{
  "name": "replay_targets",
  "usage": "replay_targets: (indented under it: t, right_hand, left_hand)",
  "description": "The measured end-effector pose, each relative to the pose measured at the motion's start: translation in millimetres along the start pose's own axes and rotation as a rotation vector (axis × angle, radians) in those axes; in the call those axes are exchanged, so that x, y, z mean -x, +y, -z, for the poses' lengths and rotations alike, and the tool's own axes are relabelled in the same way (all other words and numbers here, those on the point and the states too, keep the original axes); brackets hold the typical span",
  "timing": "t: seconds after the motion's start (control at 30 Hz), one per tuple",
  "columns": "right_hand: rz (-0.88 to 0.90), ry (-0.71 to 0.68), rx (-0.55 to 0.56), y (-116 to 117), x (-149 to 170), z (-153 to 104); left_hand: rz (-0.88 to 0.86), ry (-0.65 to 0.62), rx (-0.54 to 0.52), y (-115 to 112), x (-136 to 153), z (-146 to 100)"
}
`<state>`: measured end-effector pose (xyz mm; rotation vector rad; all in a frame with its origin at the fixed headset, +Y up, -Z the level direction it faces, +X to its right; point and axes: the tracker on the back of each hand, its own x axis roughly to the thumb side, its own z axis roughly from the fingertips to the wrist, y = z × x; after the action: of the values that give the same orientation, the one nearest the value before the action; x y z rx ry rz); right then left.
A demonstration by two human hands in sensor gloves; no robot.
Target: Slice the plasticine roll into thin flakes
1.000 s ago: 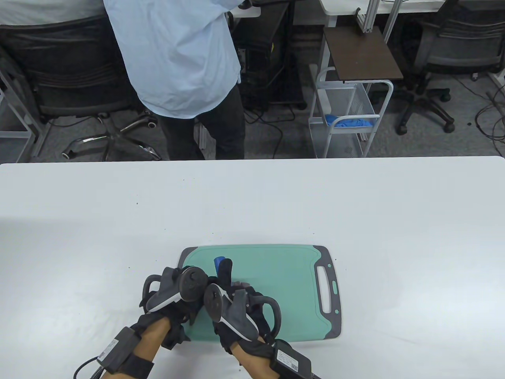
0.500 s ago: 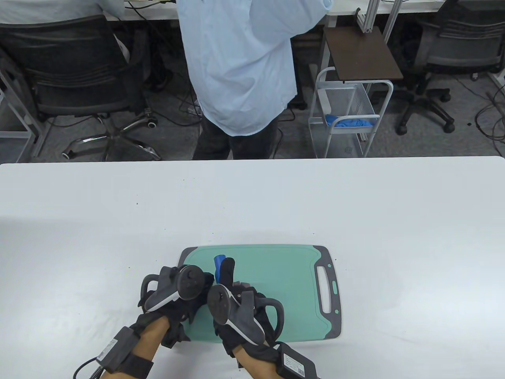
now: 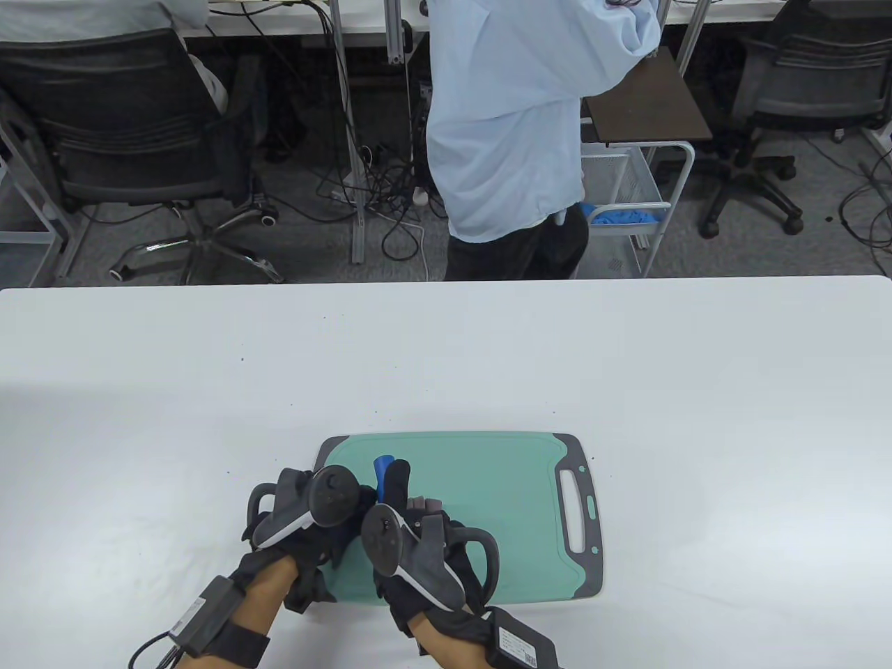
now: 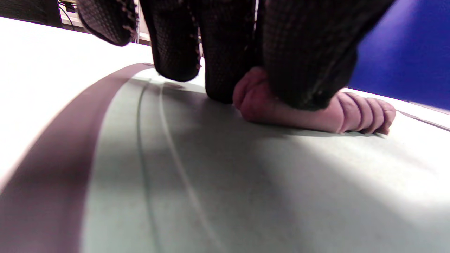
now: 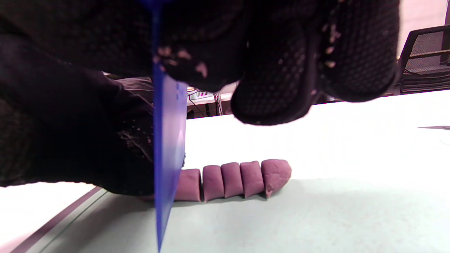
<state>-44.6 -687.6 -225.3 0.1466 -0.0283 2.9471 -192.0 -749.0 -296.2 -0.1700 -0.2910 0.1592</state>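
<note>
A purple plasticine roll (image 5: 232, 179) lies on the green cutting board (image 3: 502, 488), with several slices cut at its right end. It also shows in the left wrist view (image 4: 316, 112) and peeks out in the table view (image 3: 424, 502). My left hand (image 3: 306, 516) presses its fingers (image 4: 225, 70) down on the roll's left part. My right hand (image 3: 411, 529) grips a blue plastic knife (image 5: 168, 140), blade upright and edge down against the roll beside the left hand's fingers. The knife tip shows in the table view (image 3: 382, 468).
The board has a grey rim and a handle slot (image 3: 578, 516) on its right side and sits near the front edge of the white table (image 3: 627, 362). A person in a light shirt (image 3: 516, 125) stands beyond the table's far edge, among office chairs and a white cart.
Both hands have shifted slightly left along the roll with the knife. The person behind the table has walked to the right.
</note>
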Motion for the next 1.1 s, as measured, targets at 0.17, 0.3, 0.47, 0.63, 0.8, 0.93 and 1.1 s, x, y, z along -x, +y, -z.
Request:
replay_targets:
  t: [0.17,0.3,0.47,0.63,0.8,0.93,1.1]
  right_hand:
    - [0.000,0.002,-0.003,3.5,1.4,2.0]
    - [-0.002,-0.001,-0.003,5.1,1.5,2.9]
    - [0.003,-0.003,-0.005,8.0,2.4,5.1]
    - [0.009,-0.003,-0.008,10.2,3.5,7.0]
    - [0.007,-0.008,-0.008,9.8,2.9,7.1]
    - [0.007,-0.009,-0.010,9.8,2.9,7.4]
    - [0.003,-0.013,-0.007,10.7,2.2,7.7]
  left_hand:
    - [-0.005,-0.002,-0.001,0.1,0.3,0.3]
    - [-0.008,-0.002,0.001,0.1,0.4,0.5]
    - [-0.007,-0.002,0.000,0.1,0.4,0.4]
    - [-0.007,-0.002,0.000,0.1,0.4,0.4]
    - [-0.016,0.001,0.005,-0.1,0.0,0.2]
    - [-0.014,0.000,0.005,0.2,0.2,0.5]
    - [-0.014,0.000,0.005,0.3,0.2,0.5]
